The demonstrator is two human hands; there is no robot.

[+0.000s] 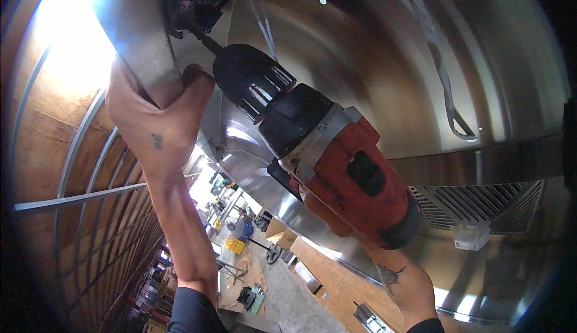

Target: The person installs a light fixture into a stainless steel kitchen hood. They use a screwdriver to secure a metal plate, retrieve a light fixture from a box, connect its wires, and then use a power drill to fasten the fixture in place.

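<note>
My right hand (329, 211) is wrapped round the grip of a red and black cordless drill (390, 198), partly hidden behind its body. The tool points up and to the left. From its black chuck (249, 78) a dark bit runs to a small dark fitting (195, 18), where the contact point is too dim to make out. Beside the chuck, my left hand (157, 117) grips the lower end of a flat metal strip (135, 33), the thumb on the side toward the drill.
Shiny curved sheet metal (372, 63) surrounds the drill. A pale cable (442, 75) hangs on the right, above slatted grilles (499, 204) and a translucent cup (470, 236). Below lie a wooden board (336, 273), a cardboard box (280, 234) and a yellow container (234, 246).
</note>
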